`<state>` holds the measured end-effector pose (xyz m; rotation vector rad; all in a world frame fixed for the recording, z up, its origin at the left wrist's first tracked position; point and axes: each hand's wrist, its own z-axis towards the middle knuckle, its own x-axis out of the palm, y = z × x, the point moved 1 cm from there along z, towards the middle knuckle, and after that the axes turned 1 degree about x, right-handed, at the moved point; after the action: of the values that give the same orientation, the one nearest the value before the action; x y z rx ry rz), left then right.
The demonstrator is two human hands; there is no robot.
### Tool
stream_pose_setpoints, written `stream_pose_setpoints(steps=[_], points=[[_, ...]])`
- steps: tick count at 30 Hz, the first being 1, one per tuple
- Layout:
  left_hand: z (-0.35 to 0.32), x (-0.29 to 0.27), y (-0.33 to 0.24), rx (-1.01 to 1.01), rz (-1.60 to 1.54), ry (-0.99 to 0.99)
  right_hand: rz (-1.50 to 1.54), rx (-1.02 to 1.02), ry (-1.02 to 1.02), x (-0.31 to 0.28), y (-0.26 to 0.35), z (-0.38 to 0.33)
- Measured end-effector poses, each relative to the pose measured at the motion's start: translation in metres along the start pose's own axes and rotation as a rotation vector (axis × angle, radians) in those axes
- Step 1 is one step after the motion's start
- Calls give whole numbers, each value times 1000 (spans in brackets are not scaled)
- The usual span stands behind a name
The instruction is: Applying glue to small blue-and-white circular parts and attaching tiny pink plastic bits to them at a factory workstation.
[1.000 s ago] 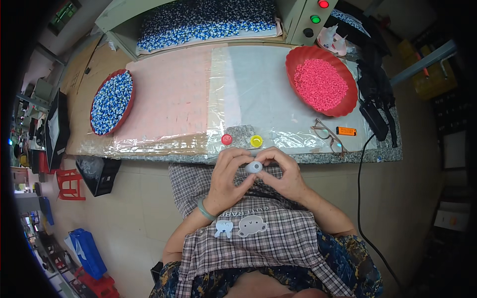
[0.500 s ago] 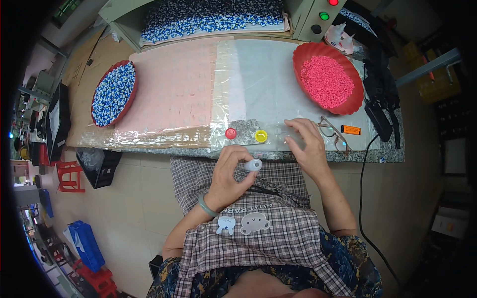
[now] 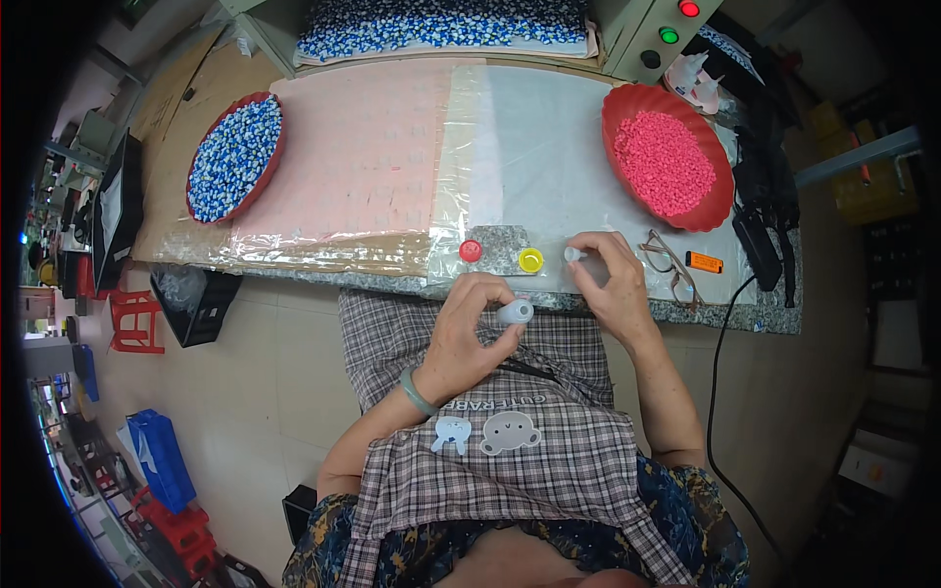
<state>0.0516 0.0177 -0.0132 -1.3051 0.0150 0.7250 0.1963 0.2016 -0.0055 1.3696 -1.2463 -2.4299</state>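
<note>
My left hand (image 3: 467, 328) is closed round a small whitish plastic bottle (image 3: 517, 312), its open mouth tilted up toward me. Over the table's front edge, my right hand (image 3: 613, 289) pinches a small translucent white plug (image 3: 572, 254) between thumb and forefinger. The plug and the bottle are apart. Just beyond the bottle, a red cap (image 3: 471, 251) and a yellow cap (image 3: 530, 260) lie on the table.
A red bowl of pink pellets (image 3: 667, 162) stands at the right, another of blue-and-white pellets (image 3: 235, 157) at the left. Glasses (image 3: 671, 269) and an orange box (image 3: 704, 262) lie right of my hand. Behind is a cabinet (image 3: 642, 44) with lights.
My right hand has closed its fingers on the small plug, which it has lifted from the table. The left hand keeps its hold on the bottle. The whole view has shifted slightly.
</note>
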Motion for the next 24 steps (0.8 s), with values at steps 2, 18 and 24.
stream_pose_setpoints(steps=[2, 18, 24], points=[[0, 1, -2, -23, -27, -4, 68, 63, 6, -6, 5, 0], [8, 3, -11, 39, -68, 19, -202, -12, -34, -33, -22, 4], [13, 7, -16, 58, -25, 31, 175, 252, 36, -38, -23, -1]])
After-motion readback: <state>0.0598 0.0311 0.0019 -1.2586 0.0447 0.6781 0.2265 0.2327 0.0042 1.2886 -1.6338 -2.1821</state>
